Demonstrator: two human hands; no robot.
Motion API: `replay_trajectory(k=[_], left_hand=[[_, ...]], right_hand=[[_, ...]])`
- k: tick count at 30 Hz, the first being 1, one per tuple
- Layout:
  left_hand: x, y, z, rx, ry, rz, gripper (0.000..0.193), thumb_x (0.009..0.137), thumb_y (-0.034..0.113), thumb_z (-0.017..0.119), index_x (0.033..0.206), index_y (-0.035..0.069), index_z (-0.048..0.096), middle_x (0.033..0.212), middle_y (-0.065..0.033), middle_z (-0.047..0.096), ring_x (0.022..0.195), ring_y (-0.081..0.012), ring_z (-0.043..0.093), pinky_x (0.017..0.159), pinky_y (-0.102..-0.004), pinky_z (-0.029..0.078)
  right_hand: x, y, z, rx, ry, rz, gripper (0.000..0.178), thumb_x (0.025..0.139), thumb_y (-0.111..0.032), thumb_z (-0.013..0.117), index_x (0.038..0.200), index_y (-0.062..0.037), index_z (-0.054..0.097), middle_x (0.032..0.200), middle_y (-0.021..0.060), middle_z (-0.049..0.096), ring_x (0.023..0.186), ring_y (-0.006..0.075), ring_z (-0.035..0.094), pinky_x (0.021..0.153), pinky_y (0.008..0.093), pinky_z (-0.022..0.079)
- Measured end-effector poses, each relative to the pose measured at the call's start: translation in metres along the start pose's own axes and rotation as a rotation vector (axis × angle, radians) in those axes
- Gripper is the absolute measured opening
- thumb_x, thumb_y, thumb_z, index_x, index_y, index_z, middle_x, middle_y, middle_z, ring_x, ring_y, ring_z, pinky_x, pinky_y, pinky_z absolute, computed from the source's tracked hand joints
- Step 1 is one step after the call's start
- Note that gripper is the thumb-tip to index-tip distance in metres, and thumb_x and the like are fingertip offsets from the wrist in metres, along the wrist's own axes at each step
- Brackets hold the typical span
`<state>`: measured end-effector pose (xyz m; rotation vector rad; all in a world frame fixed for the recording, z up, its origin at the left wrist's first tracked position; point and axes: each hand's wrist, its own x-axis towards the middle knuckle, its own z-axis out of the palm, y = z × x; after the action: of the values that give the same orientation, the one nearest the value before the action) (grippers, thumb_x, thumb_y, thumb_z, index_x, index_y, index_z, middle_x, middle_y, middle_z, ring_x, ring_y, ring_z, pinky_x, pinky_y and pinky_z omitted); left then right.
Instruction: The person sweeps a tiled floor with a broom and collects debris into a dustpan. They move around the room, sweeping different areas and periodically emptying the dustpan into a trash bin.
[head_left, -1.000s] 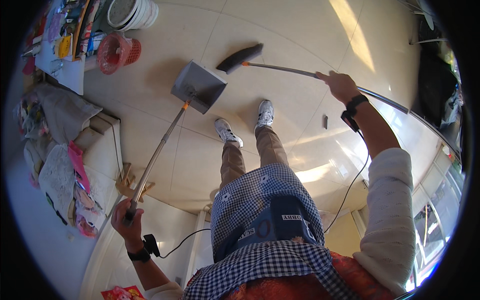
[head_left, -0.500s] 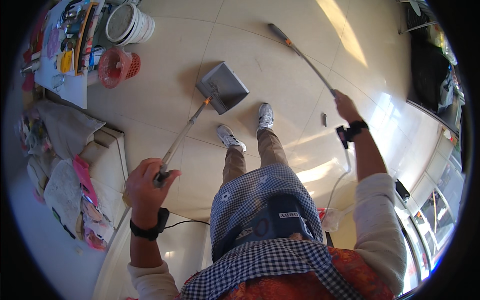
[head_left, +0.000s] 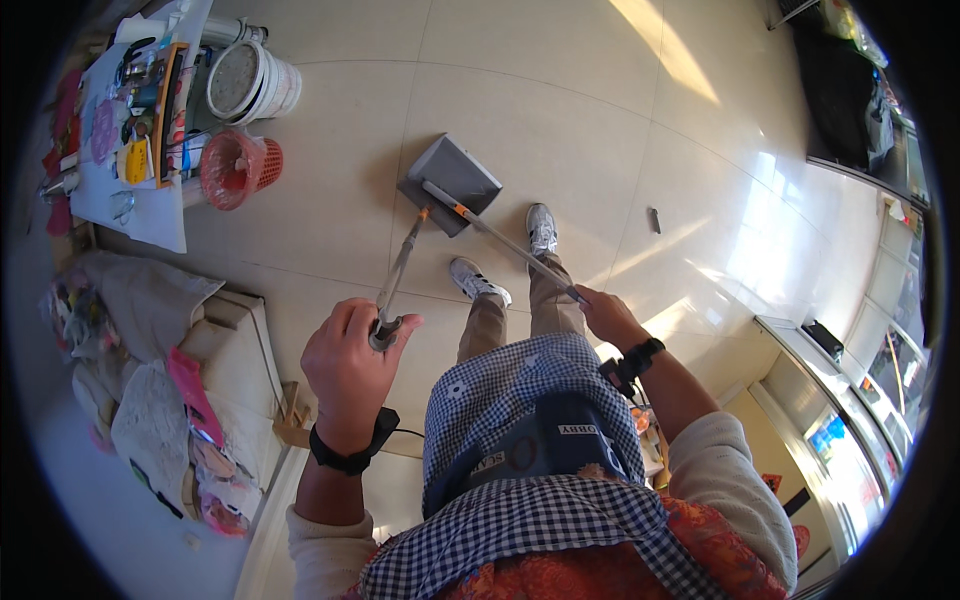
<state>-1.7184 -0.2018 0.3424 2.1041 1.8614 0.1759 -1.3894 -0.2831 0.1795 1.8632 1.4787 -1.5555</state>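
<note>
My left hand point(head_left: 348, 362) is closed round the top of the handle of a long-handled grey dustpan point(head_left: 462, 168), which lies on the floor ahead of my feet. My right hand point(head_left: 610, 316) grips the end of a broom point(head_left: 520, 248) with a thin light stick and an orange collar. The narrow broom head rests over the dustpan's pan, crossing close to where the dustpan handle joins it. What lies inside the pan is too small to tell. Both wrists wear black bands.
A white bucket point(head_left: 280, 88) and a red mesh basket point(head_left: 268, 163) stand beside a cluttered table point(head_left: 90, 195) at the left. A sofa point(head_left: 240, 350) with cloths is nearer. A small dark object point(head_left: 655, 220) lies on the tiles to the right. Cabinets line the right side.
The broom has swung from the far right leftward and down onto the dustpan. My right hand came in closer to my body. My left hand shifted slightly right, still holding the dustpan.
</note>
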Motion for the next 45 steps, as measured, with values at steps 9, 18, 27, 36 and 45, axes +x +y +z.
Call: replay_trajectory(k=[9,18,27,36,45], left_hand=[[-0.030,-0.024,-0.007,-0.050,-0.004,-0.013,0.037,0.062,0.025,0.080,0.079,0.003,0.055,0.081,-0.0087,0.060,0.065,-0.0282,0.058,0.055,-0.0340,0.046],[-0.055,-0.039,-0.015,-0.033,0.027,-0.048,0.041,0.063,0.033,0.079,0.079,0.003,0.057,0.078,-0.0054,0.059,0.059,-0.0208,0.057,0.051,-0.0291,0.045],[-0.060,-0.038,-0.006,-0.075,0.013,-0.088,0.037,0.065,0.028,0.079,0.080,0.004,0.055,0.081,-0.0072,0.060,0.062,-0.0258,0.058,0.053,-0.0323,0.045],[-0.084,-0.063,-0.009,-0.068,0.034,-0.122,0.041,0.060,0.032,0.081,0.080,0.004,0.058,0.080,-0.0057,0.060,0.061,-0.0218,0.058,0.052,-0.0291,0.046],[-0.169,-0.094,-0.034,-0.153,0.080,-0.343,0.042,0.060,0.027,0.082,0.085,0.002,0.058,0.086,-0.0092,0.063,0.074,-0.0267,0.061,0.062,-0.0327,0.049]], right_hand=[[-0.019,-0.008,0.004,0.010,0.194,0.063,0.037,0.087,-0.015,0.047,0.125,-0.0138,0.048,0.095,0.0239,0.061,0.091,0.0395,0.057,0.077,0.0469,0.045],[0.055,0.015,-0.017,-0.047,0.486,0.078,0.033,0.087,-0.015,0.046,0.120,-0.0107,0.051,0.098,0.0231,0.060,0.094,0.0419,0.055,0.078,0.0472,0.045],[0.056,-0.015,0.080,0.042,0.149,-0.029,0.030,0.083,-0.015,0.050,0.111,-0.0065,0.051,0.084,0.0201,0.062,0.081,0.0386,0.059,0.067,0.0455,0.047],[-0.030,-0.040,0.032,-0.139,0.154,-0.007,0.035,0.086,-0.015,0.045,0.121,-0.0156,0.047,0.088,0.0228,0.061,0.084,0.0397,0.058,0.072,0.0490,0.045],[0.117,-0.088,-0.032,-0.568,0.372,-0.210,0.033,0.086,-0.012,0.040,0.117,-0.0135,0.050,0.090,0.0194,0.061,0.088,0.0361,0.060,0.074,0.0454,0.048]])
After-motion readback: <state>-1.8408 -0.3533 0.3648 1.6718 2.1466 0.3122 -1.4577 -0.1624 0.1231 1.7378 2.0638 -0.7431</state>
